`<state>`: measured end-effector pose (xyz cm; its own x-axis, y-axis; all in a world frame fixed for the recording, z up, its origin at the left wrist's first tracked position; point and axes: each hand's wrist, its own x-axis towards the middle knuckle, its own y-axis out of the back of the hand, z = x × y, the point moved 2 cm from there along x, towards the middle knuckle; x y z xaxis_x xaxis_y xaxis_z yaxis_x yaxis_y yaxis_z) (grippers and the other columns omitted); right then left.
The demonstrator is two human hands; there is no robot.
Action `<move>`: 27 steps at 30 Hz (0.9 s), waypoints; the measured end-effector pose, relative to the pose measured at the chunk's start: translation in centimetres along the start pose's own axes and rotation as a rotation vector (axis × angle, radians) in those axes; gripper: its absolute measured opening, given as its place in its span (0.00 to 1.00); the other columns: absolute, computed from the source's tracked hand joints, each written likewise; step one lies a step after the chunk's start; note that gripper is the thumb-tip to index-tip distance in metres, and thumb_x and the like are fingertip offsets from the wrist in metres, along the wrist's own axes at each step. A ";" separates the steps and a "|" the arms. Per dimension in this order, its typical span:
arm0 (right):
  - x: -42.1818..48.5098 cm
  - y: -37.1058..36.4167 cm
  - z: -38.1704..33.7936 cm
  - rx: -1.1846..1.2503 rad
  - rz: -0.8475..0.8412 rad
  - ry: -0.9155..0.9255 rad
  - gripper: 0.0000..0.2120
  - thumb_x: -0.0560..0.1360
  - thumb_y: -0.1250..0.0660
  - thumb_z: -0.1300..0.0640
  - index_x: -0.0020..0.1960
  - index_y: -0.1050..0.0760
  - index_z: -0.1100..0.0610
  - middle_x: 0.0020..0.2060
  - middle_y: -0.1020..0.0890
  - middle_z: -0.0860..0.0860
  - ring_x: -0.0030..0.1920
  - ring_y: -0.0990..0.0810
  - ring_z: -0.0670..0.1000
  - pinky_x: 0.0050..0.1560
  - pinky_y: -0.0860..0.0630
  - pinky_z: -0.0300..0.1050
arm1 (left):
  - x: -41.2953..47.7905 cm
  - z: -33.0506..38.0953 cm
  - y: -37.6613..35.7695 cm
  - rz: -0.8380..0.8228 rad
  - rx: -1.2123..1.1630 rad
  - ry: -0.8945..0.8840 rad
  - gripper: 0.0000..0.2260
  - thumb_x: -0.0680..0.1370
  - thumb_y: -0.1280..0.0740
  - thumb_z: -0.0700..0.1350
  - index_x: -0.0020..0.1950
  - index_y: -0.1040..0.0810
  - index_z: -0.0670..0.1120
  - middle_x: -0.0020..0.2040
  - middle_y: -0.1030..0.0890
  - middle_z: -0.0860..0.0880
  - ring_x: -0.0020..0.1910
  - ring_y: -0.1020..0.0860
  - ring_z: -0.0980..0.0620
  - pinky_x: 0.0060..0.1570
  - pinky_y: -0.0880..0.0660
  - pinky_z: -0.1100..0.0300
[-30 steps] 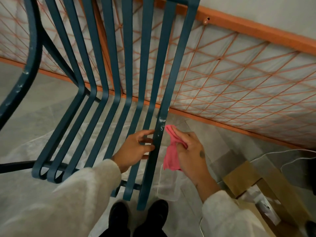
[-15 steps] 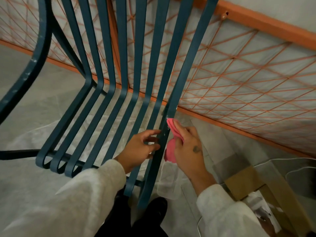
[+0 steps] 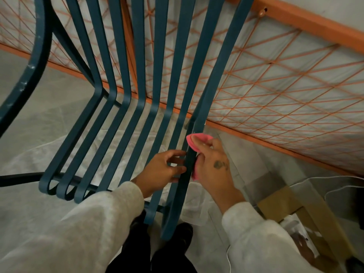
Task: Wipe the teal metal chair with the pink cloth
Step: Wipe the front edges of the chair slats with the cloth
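The right hand [image 3: 211, 166] pinches the crumpled pink cloth [image 3: 199, 139] against the rightmost slat [image 3: 213, 81] of the teal slatted metal chair [image 3: 139, 56], whose length runs up and away from the cloth, while the left hand [image 3: 161, 170] grips that slat just beside.

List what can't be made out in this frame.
1. Head view: the teal chair has its backrest top cut off by the upper edge.
2. Head view: the pink cloth is mostly hidden by the right hand and the outer slat.
3. Head view: the left hand grips that slat, which hides its fingertips.
4. Head view: the cardboard box is blurred and cut off at the lower right.
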<state>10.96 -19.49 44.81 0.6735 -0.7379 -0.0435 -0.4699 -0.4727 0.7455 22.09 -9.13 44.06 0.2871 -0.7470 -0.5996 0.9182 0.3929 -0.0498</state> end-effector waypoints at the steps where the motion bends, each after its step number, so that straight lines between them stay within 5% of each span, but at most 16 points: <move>1: -0.2 -0.1 -0.2 0.048 -0.009 0.002 0.20 0.78 0.37 0.63 0.66 0.26 0.46 0.59 0.30 0.40 0.54 0.26 0.40 0.50 0.27 0.24 | 0.0 0.0 0.0 0.001 0.002 0.005 0.19 0.76 0.31 0.38 0.66 0.26 0.51 0.56 0.20 0.49 0.52 0.19 0.53 0.40 0.20 0.65; 3: -1.9 -0.1 -0.1 0.077 -0.075 0.016 0.17 0.79 0.40 0.59 0.64 0.25 0.45 0.52 0.32 0.30 0.50 0.27 0.32 0.47 0.28 0.24 | 0.0 -0.1 0.1 0.000 0.004 0.007 0.18 0.76 0.31 0.39 0.64 0.25 0.52 0.56 0.20 0.50 0.53 0.20 0.53 0.43 0.19 0.61; 5: -4.3 0.1 0.6 0.032 -0.118 0.079 0.19 0.77 0.40 0.61 0.64 0.24 0.46 0.50 0.34 0.33 0.49 0.30 0.28 0.47 0.30 0.22 | 0.1 -0.1 0.2 -0.017 -0.003 0.004 0.17 0.76 0.30 0.41 0.63 0.25 0.54 0.56 0.20 0.51 0.54 0.20 0.54 0.44 0.19 0.62; 10: -3.0 0.8 2.3 -0.057 -0.034 0.049 0.29 0.75 0.33 0.67 0.69 0.30 0.42 0.57 0.27 0.51 0.48 0.27 0.42 0.48 0.24 0.28 | 0.4 -0.2 0.4 -0.049 -0.008 0.022 0.20 0.76 0.31 0.39 0.66 0.27 0.53 0.57 0.21 0.49 0.55 0.20 0.52 0.45 0.19 0.60; 12: -1.2 0.6 1.5 -0.049 -0.021 -0.028 0.24 0.78 0.36 0.65 0.70 0.30 0.45 0.61 0.29 0.49 0.54 0.31 0.42 0.53 0.32 0.23 | 0.3 -0.1 0.4 -0.054 0.000 0.014 0.19 0.77 0.31 0.39 0.65 0.27 0.53 0.56 0.21 0.50 0.54 0.20 0.52 0.42 0.19 0.63; 17: -4.4 -0.7 -0.1 0.029 -0.078 0.045 0.23 0.78 0.36 0.63 0.69 0.30 0.43 0.59 0.29 0.47 0.53 0.27 0.43 0.52 0.28 0.24 | 0.3 -0.2 0.4 -0.042 0.013 0.018 0.18 0.76 0.31 0.41 0.64 0.27 0.56 0.56 0.21 0.53 0.53 0.20 0.55 0.39 0.21 0.65; 22: -5.4 -0.5 1.4 -0.019 -0.037 0.000 0.26 0.75 0.33 0.66 0.68 0.29 0.43 0.58 0.25 0.51 0.51 0.24 0.46 0.54 0.20 0.39 | 0.3 -0.1 0.3 -0.047 0.011 0.024 0.21 0.76 0.30 0.43 0.67 0.29 0.56 0.57 0.21 0.53 0.51 0.20 0.57 0.37 0.22 0.68; 27: -0.7 -0.8 0.2 0.128 0.011 -0.171 0.20 0.79 0.38 0.64 0.66 0.25 0.46 0.59 0.29 0.46 0.53 0.27 0.44 0.47 0.30 0.19 | 0.6 0.1 0.4 -0.057 0.016 0.021 0.24 0.76 0.31 0.38 0.66 0.29 0.59 0.58 0.21 0.50 0.54 0.20 0.52 0.40 0.21 0.66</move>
<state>10.74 -18.75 44.13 0.5669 -0.8089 -0.1561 -0.5526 -0.5139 0.6561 22.64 -9.52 43.77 0.2291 -0.7566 -0.6125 0.9370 0.3419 -0.0718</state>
